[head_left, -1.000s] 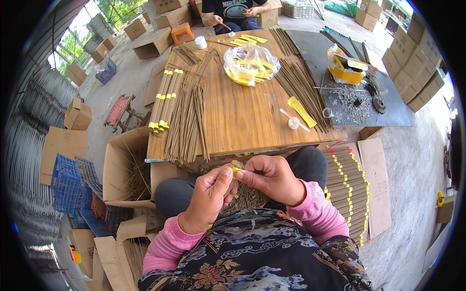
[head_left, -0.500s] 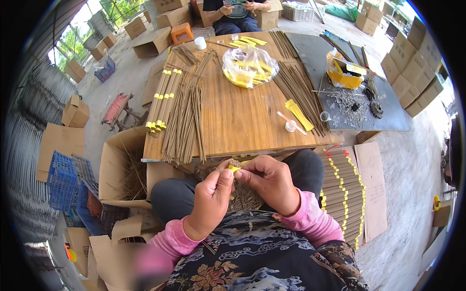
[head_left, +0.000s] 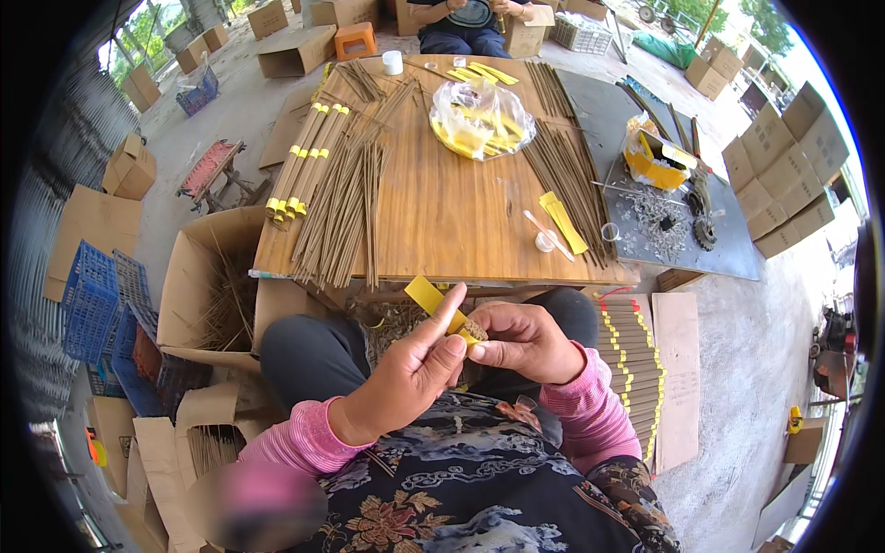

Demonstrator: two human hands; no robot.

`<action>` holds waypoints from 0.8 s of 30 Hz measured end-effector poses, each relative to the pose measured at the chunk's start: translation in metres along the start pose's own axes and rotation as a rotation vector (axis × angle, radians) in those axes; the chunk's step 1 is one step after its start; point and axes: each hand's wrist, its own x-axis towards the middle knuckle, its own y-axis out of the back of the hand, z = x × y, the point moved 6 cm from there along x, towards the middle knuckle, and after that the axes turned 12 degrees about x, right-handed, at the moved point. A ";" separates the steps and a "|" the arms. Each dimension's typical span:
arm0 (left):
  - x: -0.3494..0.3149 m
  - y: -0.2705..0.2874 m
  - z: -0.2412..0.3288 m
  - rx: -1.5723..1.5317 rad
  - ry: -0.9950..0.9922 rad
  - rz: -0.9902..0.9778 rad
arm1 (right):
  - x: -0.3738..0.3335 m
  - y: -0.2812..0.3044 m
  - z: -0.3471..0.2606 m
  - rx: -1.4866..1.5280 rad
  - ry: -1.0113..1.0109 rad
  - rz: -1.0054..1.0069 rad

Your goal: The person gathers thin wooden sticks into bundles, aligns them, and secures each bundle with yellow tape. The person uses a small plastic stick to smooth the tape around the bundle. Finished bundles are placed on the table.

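Note:
Over my lap, a bundle of thin brown incense sticks [head_left: 474, 330] points its end up at me; the rest of its length is hidden below my hands. My right hand [head_left: 527, 343] is closed round it, thumb and fingers near the end. A yellow paper strip [head_left: 424, 294] goes partly round the bundle, and its loose end sticks out to the far left. My left hand [head_left: 406, 380] pinches the strip against the bundle with the thumb, its index finger stretched along the paper.
The wooden table [head_left: 442, 230] carries loose sticks [head_left: 341, 221], banded bundles [head_left: 297, 175], a plastic bag of yellow strips [head_left: 479, 120], and a small cup [head_left: 546, 241]. More banded bundles [head_left: 629, 369] lie right of my knee. A carton [head_left: 207, 286] stands left. Another person [head_left: 466, 37] sits opposite.
The yellow strip's loose end now extends out past my left index finger, which has straightened. Both hands have shifted slightly right and lower in view, and the bundle's end is tilted differently.

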 end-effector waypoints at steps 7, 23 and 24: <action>0.001 -0.010 -0.013 -0.242 0.146 -0.112 | -0.006 0.004 0.000 -0.110 -0.048 -0.049; 0.005 -0.018 -0.017 -0.315 0.206 -0.110 | 0.001 0.017 -0.006 -0.212 -0.232 -0.157; 0.005 -0.017 -0.016 -0.318 0.195 -0.109 | 0.001 0.017 -0.003 -0.179 -0.249 -0.142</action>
